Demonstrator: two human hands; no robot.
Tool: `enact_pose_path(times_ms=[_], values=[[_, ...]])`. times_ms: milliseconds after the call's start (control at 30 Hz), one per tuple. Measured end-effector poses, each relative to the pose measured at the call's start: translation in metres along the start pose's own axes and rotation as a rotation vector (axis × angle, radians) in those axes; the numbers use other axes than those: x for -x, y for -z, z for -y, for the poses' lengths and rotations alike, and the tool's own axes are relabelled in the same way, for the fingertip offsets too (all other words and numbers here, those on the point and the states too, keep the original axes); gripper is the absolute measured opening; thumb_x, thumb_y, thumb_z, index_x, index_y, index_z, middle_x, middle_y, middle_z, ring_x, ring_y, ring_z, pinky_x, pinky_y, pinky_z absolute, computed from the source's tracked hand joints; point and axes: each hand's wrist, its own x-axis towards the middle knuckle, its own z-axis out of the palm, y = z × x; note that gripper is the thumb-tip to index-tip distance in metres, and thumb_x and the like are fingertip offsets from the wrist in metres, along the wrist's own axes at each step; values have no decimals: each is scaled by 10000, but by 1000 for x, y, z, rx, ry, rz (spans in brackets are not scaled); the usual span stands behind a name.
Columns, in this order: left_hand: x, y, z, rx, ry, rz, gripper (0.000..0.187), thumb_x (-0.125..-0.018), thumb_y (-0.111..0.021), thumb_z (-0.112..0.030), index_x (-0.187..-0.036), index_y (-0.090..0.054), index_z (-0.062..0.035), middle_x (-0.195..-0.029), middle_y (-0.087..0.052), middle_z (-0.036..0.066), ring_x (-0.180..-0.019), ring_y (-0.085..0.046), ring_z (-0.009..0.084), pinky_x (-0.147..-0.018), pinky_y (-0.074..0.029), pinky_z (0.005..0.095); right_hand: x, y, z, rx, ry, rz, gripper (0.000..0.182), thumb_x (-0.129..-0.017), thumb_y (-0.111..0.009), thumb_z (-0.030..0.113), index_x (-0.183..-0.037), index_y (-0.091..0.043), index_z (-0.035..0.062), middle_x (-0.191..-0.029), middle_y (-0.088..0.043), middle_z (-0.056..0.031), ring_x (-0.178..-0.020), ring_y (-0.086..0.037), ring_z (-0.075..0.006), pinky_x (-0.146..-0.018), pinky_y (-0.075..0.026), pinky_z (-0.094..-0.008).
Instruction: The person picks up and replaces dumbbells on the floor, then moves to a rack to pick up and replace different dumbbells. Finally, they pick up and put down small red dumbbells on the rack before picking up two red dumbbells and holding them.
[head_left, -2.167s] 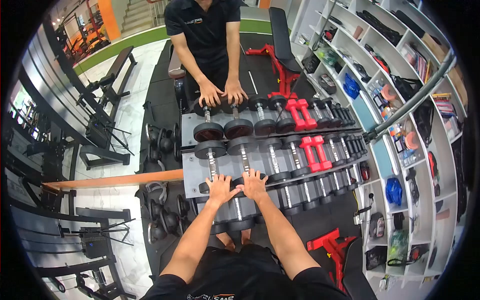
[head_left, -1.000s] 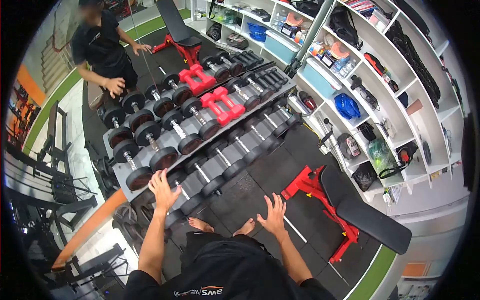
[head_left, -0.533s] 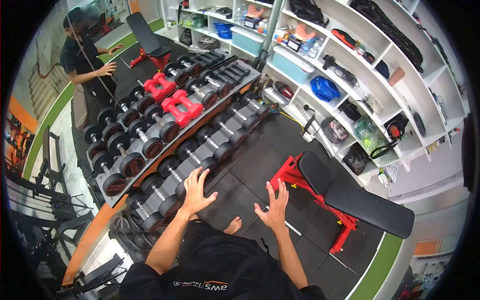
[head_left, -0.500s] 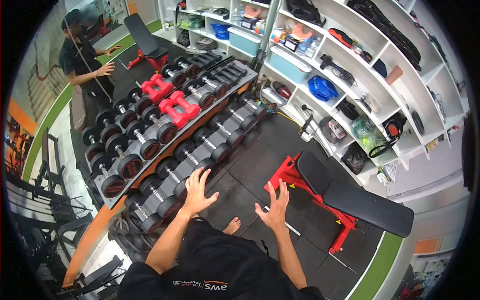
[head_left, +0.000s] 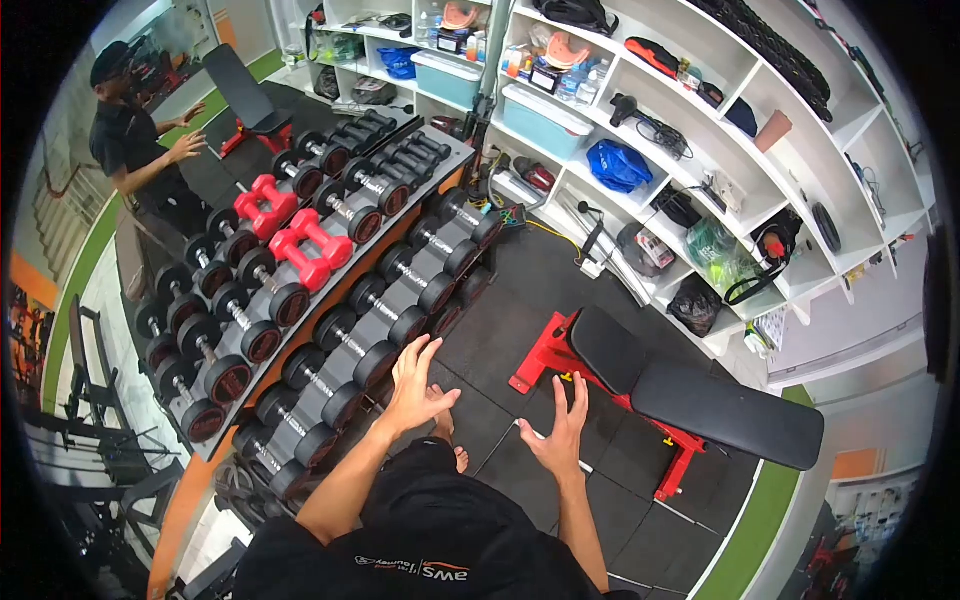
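Both hands are raised in front of the black shirt, above the dark floor, with nothing in them. My left hand (head_left: 415,388) has its fingers spread, close to the lower row of black dumbbells (head_left: 362,345) but apart from them as far as I can tell. To its right, my right hand (head_left: 560,430) is also spread, nearest to the red frame of a black padded bench (head_left: 725,408). Red dumbbells (head_left: 311,248) lie among black ones on the upper tier of the rack (head_left: 455,160).
White shelves (head_left: 640,85) with bags, bottles and a light-blue bin (head_left: 540,120) curve along the far side. A mirror at the left reflects a person (head_left: 130,140) and a bench. Bare feet show below my left hand. Green strips (head_left: 745,530) edge the floor.
The view has shifted, so the rack now sits further left and lower. My left hand appears slightly further right, nearer my right hand. One foot has moved, and more of the feet shows.
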Motion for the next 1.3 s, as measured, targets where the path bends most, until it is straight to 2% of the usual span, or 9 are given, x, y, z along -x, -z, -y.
enact_pose_path(times_ms=[300,400,667,767,900,1033,1133,1167,1300], values=[[-104,8,13,-4,-27,38,966,-683,-797,-369,-1488,-332,-104,-1521,-256,194,-1422,-231,391,-1136,-210,520,-105,-14,-11,13,-10,61,981,-649,-830,206,-1497,-346,120,-1566,-197,-237,-1438,-220,-438,-1148,-245,-545],[-134,18,26,5,9,-13,958,-670,-806,-388,-1472,-363,-108,-1505,-279,197,-1405,-256,399,-1117,-229,540,-138,-34,-20,-75,-25,45,975,-646,-838,212,-1487,-353,112,-1557,-217,-244,-1423,-238,-454,-1136,-241,-571],[-188,42,60,13,159,-94,963,-684,-808,-355,-1486,-329,-123,-1517,-272,179,-1412,-263,389,-1133,-220,526,-206,-72,-49,-183,-86,79,982,-660,-838,193,-1492,-328,87,-1539,-221,-259,-1402,-284,-442,-1130,-298,-510],[-207,34,64,31,196,-97,965,-686,-807,-355,-1491,-324,-131,-1521,-265,176,-1416,-258,387,-1133,-223,526,-228,-83,-65,-188,-66,125,1000,-685,-847,283,-1504,-310,81,-1550,-213,-233,-1408,-289,-427,-1130,-309,-504],[-245,17,66,37,236,-116,968,-688,-808,-355,-1494,-319,-135,-1526,-255,174,-1417,-254,389,-1134,-223,528,-274,-94,-95,-222,-48,188,1000,-677,-845,275,-1495,-313,59,-1547,-218,-235,-1407,-287,-430,-1134,-301,-504],[-299,-3,58,15,282,-111,965,-695,-814,-331,-1494,-317,-118,-1535,-256,167,-1426,-258,371,-1153,-241,483,-330,-94,-125,-319,-25,261,975,-684,-838,241,-1493,-321,69,-1545,-214,-238,-1390,-304,-423,-1113,-322,-500],[-341,-19,48,-7,343,-117,972,-691,-818,-333,-1494,-314,-114,-1533,-252,172,-1429,-257,365,-1153,-246,482,-383,-89,-148,-329,91,341,972,-692,-838,223,-1499,-315,78,-1550,-206,-242,-1382,-307,-427,-1095,-344,-503],[-352,-26,49,24,337,-132,992,-698,-819,-346,-1509,-282,-153,-1546,-215,156,-1414,-251,412,-1130,-243,552,-397,-86,-156,-342,112,363,970,-694,-836,220,-1499,-314,77,-1550,-207,-243,-1382,-306,-428,-1094,-346,-504],[-392,-55,44,76,342,-236,992,-691,-842,-282,-1500,-290,-128,-1532,-231,183,-1410,-270,410,-1142,-263,512,-459,-76,-185,-374,187,406,962,-701,-830,209,-1501,-311,77,-1545,-210,-248,-1386,-302,-435,-1097,-343,-508]])
